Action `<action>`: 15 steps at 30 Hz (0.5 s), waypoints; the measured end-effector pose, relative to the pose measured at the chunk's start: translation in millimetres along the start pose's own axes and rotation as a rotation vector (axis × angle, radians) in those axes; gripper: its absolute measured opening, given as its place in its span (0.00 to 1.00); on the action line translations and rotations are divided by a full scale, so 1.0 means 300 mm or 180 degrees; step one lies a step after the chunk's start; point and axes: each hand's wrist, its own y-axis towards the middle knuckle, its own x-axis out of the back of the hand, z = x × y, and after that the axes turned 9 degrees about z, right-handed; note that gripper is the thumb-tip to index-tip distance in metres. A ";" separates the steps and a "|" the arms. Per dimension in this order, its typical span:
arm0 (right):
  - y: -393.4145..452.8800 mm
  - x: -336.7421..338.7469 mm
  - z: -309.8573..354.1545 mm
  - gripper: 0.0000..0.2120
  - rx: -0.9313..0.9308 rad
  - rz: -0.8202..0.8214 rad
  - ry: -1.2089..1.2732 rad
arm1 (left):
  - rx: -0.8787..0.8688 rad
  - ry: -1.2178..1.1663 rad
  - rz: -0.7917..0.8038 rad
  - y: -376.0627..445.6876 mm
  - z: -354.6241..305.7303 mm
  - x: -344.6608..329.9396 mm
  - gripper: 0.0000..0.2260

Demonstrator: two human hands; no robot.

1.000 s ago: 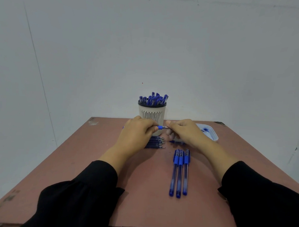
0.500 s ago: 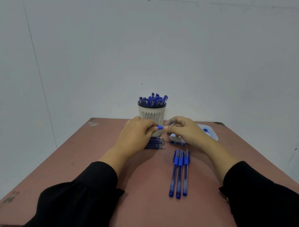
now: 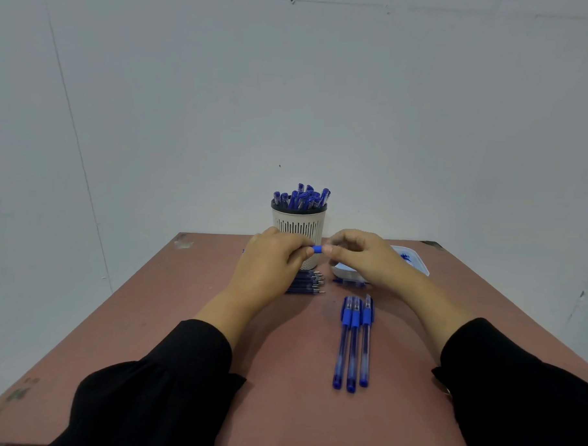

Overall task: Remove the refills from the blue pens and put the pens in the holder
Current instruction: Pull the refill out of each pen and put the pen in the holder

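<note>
My left hand point(image 3: 270, 262) grips a blue pen point(image 3: 317, 249); only its blue grip end shows past my fingers. My right hand point(image 3: 365, 259) has its fingertips curled right at that end, thumb and forefinger pinching the pen's tip. Both hands hover in front of the white slotted holder point(image 3: 299, 224), which is full of several blue pens point(image 3: 302, 198). A pile of loose refills point(image 3: 307, 282) lies on the table under my left hand. Three capped blue pens point(image 3: 353, 343) lie side by side nearer to me.
A shallow white tray point(image 3: 415, 263) with blue bits sits at the back right, partly behind my right hand. One blue piece point(image 3: 349, 282) lies in front of it. The brown table point(image 3: 167, 318) ends at a grey wall.
My right hand has lifted slightly and its fingers have curled in closer to the pen's tip. The silver tip seen a second ago is now hidden. My left hand barely moved.
</note>
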 end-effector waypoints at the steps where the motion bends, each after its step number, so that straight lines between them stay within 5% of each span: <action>1: 0.002 0.000 -0.001 0.10 0.0026 0.0000 -0.0014 | 0.0011 0.0014 0.0009 0.000 0.001 0.000 0.08; 4: 0.005 0.014 -0.013 0.12 -0.0013 -0.0159 -0.0005 | 0.0166 0.0071 0.0018 0.001 0.007 0.003 0.09; 10: -0.029 0.074 -0.021 0.03 -0.0621 -0.0028 -0.2124 | 0.0425 0.0131 0.0009 -0.001 0.015 0.004 0.09; 15: -0.022 0.064 -0.034 0.06 -0.0520 0.0038 -0.2590 | 0.0412 0.0112 0.0036 -0.004 0.011 0.001 0.10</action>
